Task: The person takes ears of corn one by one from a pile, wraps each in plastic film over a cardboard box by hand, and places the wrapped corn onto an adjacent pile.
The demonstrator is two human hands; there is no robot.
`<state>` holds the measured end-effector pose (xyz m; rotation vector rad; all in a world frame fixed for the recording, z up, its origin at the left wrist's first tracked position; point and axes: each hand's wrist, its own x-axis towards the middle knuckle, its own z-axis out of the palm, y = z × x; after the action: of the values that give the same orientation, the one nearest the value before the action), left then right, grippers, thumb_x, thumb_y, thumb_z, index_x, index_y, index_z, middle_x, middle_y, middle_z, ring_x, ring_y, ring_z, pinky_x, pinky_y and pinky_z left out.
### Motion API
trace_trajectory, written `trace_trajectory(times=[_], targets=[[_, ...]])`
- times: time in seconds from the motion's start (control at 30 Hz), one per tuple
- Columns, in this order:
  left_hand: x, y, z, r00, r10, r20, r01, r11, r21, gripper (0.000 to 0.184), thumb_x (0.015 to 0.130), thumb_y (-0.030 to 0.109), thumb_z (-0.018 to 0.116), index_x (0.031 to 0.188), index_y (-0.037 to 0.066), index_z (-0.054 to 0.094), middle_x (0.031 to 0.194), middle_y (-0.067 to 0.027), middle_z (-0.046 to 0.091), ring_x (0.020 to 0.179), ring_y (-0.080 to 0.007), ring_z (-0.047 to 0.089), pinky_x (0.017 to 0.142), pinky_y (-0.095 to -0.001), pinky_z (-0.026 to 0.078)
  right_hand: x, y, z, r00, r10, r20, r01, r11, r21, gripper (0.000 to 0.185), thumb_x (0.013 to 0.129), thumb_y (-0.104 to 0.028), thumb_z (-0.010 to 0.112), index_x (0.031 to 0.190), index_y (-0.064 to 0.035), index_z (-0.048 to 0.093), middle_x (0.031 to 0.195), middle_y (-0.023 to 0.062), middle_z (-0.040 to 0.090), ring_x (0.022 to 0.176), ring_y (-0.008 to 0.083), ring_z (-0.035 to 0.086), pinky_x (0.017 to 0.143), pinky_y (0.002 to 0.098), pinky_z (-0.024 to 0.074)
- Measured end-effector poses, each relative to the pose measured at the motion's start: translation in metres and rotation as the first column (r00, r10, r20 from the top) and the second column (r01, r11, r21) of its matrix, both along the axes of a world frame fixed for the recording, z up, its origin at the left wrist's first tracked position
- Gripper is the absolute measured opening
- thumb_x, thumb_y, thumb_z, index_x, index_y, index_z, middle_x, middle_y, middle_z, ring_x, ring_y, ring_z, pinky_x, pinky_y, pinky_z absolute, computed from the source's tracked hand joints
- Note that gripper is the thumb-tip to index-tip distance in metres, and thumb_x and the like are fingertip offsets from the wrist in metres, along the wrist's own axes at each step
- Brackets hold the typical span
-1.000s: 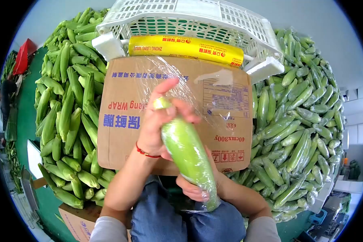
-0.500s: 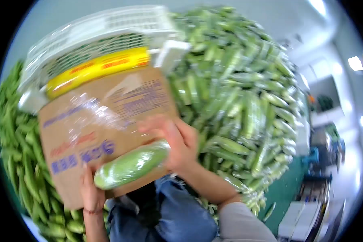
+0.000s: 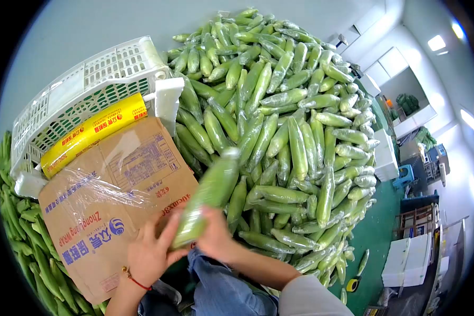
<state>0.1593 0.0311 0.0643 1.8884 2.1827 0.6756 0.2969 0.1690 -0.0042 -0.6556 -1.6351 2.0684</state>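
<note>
An ear of corn [image 3: 209, 181] in its green husk, wrapped in clear film, stands tilted up and right between my two hands, its upper end blurred. My left hand [image 3: 154, 248], with a red cord at the wrist, grips its lower end. Against its lower right side my right hand [image 3: 214, 233] is closed, somewhat smeared by motion. Under and left of them lies a brown cardboard sheet [image 3: 97, 195] with blue and red print and a loose patch of film. A yellow roll of wrap [image 3: 96, 134] sits on a holder along its far edge.
A white plastic crate [image 3: 87, 76] stands behind the roll, beside a white foam block [image 3: 168, 102]. Film-wrapped corn [image 3: 297, 147] is heaped to the right; corn without visible film [image 3: 37, 253] lies left. A blue stool [image 3: 404, 175] and white boxes [image 3: 407, 260] stand farther right.
The corn has swung from lying nearly level over the cardboard to standing steeply, farther right. My left hand has moved right along with it, and my right hand has shifted lower. The camera view has turned.
</note>
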Motion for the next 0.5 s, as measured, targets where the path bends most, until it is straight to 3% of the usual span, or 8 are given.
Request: trace_trajectory(times=[0.03, 0.1, 0.17, 0.2, 0.3, 0.4, 0.47, 0.5], targets=[[0.0, -0.008, 0.0, 0.999, -0.042, 0.035, 0.044, 0.997, -0.068, 0.079, 0.076, 0.036, 0.074, 0.142, 0.009, 0.042, 0.137, -0.023, 0.043, 0.118, -0.0418, 0.048, 0.097, -0.048, 0.043, 0.013, 0.029, 0.022, 0.976, -0.217, 0.013, 0.211, 0.932, -0.293, 0.034, 0.093, -0.025, 0.05, 0.118, -0.0009, 0.052, 0.107, 0.0126, 0.059, 0.106, 0.0235, 0.056, 0.094, 0.0411, 0.0467], [-0.003, -0.032, -0.008, 0.997, 0.059, 0.045, -0.06, 0.998, 0.011, 0.075, 0.073, 0.026, 0.077, 0.139, 0.011, 0.046, 0.139, -0.0217, 0.043, 0.119, -0.0411, 0.049, 0.099, -0.0458, 0.042, 0.04, 0.086, 0.067, 0.672, -0.732, 0.111, 0.561, 0.405, -0.722, 0.049, 0.094, -0.047, 0.045, 0.115, -0.0033, 0.048, 0.093, 0.0122, 0.057, 0.089, 0.0273, 0.058, 0.085, 0.0442, 0.0497], [-0.007, -0.075, -0.029, 0.967, 0.243, 0.075, -0.241, 0.97, -0.031, 0.073, 0.074, 0.013, 0.075, 0.14, 0.007, 0.044, 0.142, -0.023, 0.039, 0.129, -0.0414, 0.041, 0.106, -0.0455, 0.036, 0.103, 0.193, 0.077, 0.737, -0.66, -0.146, 0.651, 0.751, -0.106, 0.05, 0.097, -0.05, 0.041, 0.114, -0.0044, 0.05, 0.099, 0.0126, 0.059, 0.09, 0.0272, 0.058, 0.079, 0.0435, 0.051], [-0.009, -0.09, -0.031, 0.926, 0.353, 0.131, -0.348, 0.935, -0.064, 0.071, 0.075, 0.009, 0.072, 0.14, 0.005, 0.044, 0.143, -0.0232, 0.038, 0.131, -0.0412, 0.039, 0.108, -0.0456, 0.034, 0.137, 0.262, 0.094, 0.732, -0.629, -0.262, 0.631, 0.771, -0.085, 0.049, 0.098, -0.05, 0.043, 0.114, -0.004, 0.051, 0.102, 0.0135, 0.06, 0.093, 0.0262, 0.058, 0.081, 0.0435, 0.0509], [-0.017, -0.127, -0.052, 0.839, 0.531, 0.118, -0.53, 0.847, -0.04, 0.066, 0.078, 0.002, 0.066, 0.14, 0.001, 0.042, 0.146, -0.0234, 0.036, 0.134, -0.0406, 0.036, 0.11, -0.0452, 0.031, 0.218, 0.43, 0.131, 0.257, -0.866, -0.429, 0.954, 0.299, -0.032, 0.045, 0.097, -0.041, 0.052, 0.122, -0.0038, 0.053, 0.118, 0.0104, 0.059, 0.104, 0.026, 0.058, 0.092, 0.0426, 0.0483], [-0.022, -0.15, -0.063, 0.755, 0.655, 0.04, -0.655, 0.755, -0.011, 0.065, 0.079, 0.004, 0.067, 0.14, 0.002, 0.043, 0.147, -0.0233, 0.035, 0.133, -0.0403, 0.039, 0.109, -0.0443, 0.034, 0.171, 0.434, 0.109, 0.205, -0.942, -0.267, 0.954, 0.132, 0.27, 0.042, 0.097, -0.035, 0.051, 0.124, -0.0037, 0.054, 0.115, 0.0088, 0.059, 0.104, 0.0245, 0.057, 0.088, 0.0407, 0.0448], [-0.046, -0.138, -0.055, 0.736, 0.677, 0.002, -0.677, 0.735, 0.035, 0.066, 0.079, 0.004, 0.068, 0.14, 0.004, 0.043, 0.147, -0.0225, 0.035, 0.13, -0.0403, 0.041, 0.107, -0.044, 0.036, 0.069, 0.296, 0.08, 0.83, -0.553, -0.068, 0.457, 0.605, 0.652, 0.054, 0.101, -0.041, 0.047, 0.138, -0.0024, 0.042, 0.139, 0.0147, 0.048, 0.123, 0.0241, 0.05, 0.099, 0.0391, 0.0425], [-0.059, -0.128, -0.047, 0.737, 0.675, -0.038, -0.675, 0.738, 0.032, 0.068, 0.077, 0.003, 0.069, 0.14, 0.006, 0.043, 0.148, -0.0217, 0.035, 0.129, -0.0401, 0.042, 0.107, -0.0438, 0.036, 0.049, 0.289, 0.025, 0.923, -0.314, 0.222, 0.141, 0.813, 0.565, 0.06, 0.096, -0.035, 0.057, 0.144, -0.0043, 0.037, 0.146, 0.0168, 0.04, 0.134, 0.0257, 0.041, 0.104, 0.0425, 0.0394]])
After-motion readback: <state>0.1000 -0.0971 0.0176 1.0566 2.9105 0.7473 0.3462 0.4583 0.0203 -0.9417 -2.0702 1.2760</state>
